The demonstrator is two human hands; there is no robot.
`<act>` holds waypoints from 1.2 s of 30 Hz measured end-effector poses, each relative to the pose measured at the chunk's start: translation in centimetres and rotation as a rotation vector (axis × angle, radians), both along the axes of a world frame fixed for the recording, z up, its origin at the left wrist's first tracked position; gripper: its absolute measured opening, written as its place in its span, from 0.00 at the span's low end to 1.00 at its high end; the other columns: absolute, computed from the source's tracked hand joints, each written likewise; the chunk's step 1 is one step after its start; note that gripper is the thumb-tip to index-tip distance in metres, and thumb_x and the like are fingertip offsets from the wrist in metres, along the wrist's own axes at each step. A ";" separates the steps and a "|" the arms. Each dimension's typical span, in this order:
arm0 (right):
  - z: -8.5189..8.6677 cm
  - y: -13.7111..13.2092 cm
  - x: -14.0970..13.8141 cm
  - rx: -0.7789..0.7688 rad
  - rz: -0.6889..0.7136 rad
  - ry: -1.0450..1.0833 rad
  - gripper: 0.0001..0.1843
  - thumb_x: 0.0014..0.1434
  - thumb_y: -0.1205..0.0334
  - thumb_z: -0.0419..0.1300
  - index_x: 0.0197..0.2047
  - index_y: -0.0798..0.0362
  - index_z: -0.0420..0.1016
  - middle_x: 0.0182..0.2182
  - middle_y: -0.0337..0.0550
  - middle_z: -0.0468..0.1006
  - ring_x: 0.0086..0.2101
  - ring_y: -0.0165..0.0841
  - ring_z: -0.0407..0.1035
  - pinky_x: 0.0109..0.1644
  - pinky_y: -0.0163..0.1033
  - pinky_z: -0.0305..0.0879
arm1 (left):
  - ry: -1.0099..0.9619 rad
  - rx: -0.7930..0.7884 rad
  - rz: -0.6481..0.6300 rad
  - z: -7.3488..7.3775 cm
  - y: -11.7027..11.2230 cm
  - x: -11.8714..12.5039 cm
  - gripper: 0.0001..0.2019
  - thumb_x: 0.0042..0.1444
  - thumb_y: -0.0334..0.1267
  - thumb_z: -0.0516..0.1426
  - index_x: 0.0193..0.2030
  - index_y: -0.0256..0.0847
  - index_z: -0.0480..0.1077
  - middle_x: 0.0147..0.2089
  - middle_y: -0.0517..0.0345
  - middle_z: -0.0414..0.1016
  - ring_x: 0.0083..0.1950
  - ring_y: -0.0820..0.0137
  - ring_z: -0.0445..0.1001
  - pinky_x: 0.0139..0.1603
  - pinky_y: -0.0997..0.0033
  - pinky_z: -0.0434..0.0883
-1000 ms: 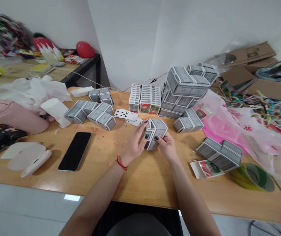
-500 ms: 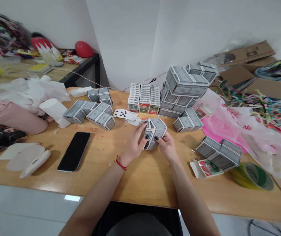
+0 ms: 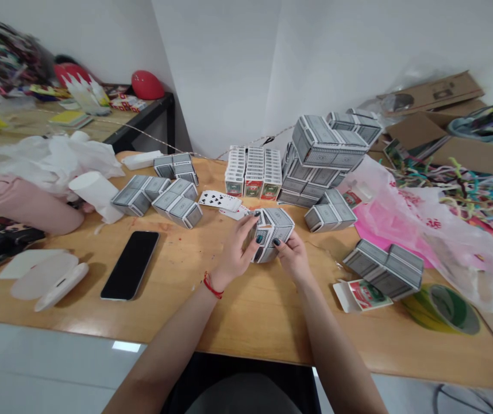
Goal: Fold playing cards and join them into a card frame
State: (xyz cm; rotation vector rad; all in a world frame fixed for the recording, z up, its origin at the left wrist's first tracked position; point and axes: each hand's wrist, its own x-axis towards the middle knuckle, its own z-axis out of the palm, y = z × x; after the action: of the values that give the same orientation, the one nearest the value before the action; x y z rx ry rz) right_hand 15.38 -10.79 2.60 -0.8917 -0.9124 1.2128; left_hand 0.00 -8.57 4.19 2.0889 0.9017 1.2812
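Note:
Both of my hands grip one folded block of grey-backed playing cards [image 3: 274, 230] just above the wooden table [image 3: 246, 310]. My left hand [image 3: 234, 253] closes on its left side, fingers curled over the top edge, a red cord on the wrist. My right hand [image 3: 292, 259] pinches the lower right side. Loose face-up cards [image 3: 219, 200] lie just behind the block.
More grey card blocks lie at the left [image 3: 160, 198], the right [image 3: 386, 267] and in a tall pile [image 3: 324, 158] at the back. A row of card boxes [image 3: 254, 172], a black phone [image 3: 131, 264], a tape roll [image 3: 442, 309], an opened card box [image 3: 361, 296] and a pink plastic bag [image 3: 423, 236] surround my hands.

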 end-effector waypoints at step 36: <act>-0.5 0.0 0.2 0.040 -0.015 -0.041 0.16 0.47 0.58 0.62 0.41 0.48 0.71 0.43 0.41 0.74 0.45 0.35 0.66 0.53 0.45 0.57 | 0.001 -0.017 0.005 0.3 0.0 0.2 0.21 0.56 0.38 0.50 0.56 0.43 0.54 0.57 0.48 0.57 0.59 0.63 0.56 0.58 0.56 0.57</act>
State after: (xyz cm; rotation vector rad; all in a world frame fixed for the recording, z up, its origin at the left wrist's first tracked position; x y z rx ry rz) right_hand 15.58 -10.80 2.10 -0.8923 -0.9582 1.1635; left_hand 0.17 -8.55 4.48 2.0759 0.9163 1.2706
